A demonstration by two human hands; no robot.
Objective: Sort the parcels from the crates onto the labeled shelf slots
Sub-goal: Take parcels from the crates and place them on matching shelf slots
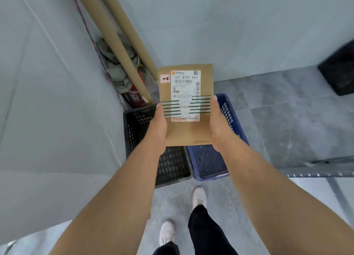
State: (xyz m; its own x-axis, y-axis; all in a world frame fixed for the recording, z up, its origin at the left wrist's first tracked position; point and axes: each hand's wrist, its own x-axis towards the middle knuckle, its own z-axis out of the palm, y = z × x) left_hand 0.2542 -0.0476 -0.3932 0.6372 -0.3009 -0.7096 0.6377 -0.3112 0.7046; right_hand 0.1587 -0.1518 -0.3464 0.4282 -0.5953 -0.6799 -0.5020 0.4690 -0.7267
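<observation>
Black crate and blue crate sit side by side on the floor, both look empty. Parcel held flat above the crates, left hand and right hand gripping opposite edges. Small tag reads 1-2. Risk: misread tag, wrong slot; edge grip slips when turning to the shelf, right of the crates.

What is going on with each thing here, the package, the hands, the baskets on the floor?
Brown parcel: held up flat above the crates, label facing the camera, small tag reading 1-2.
Left hand: gripping the parcel's left edge.
Right hand: gripping the parcel's right edge.
Black crate: on the floor, visible part looks empty.
Blue crate: on the floor beside the black one, visible part looks empty.
Fire extinguisher: standing in the corner.
</observation>
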